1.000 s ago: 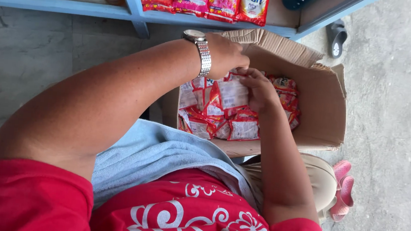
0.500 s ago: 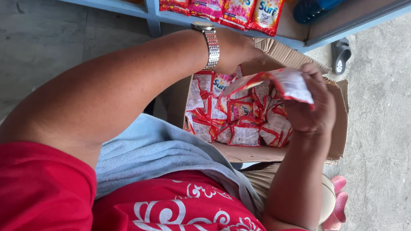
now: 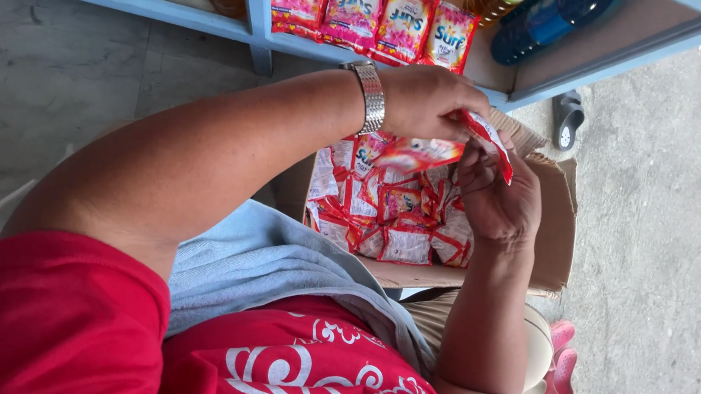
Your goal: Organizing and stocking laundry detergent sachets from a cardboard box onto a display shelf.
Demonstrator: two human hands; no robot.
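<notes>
An open cardboard box stands on the floor, filled with several small red and white sachets. Above it, both hands hold a strip of joined red sachets. My left hand, with a metal watch on the wrist, pinches the strip from above. My right hand grips it from below, palm toward me, with one sachet sticking out past its fingers.
A blue shelf runs across the top, holding a row of pink and red sachets, bottles and a paper tag. A dark sandal lies on the concrete floor at right. A pink slipper shows beside my knee.
My right hand lifted a strip of sachets out of the box. My left hand left the box flap and came over to grip the same strip.
</notes>
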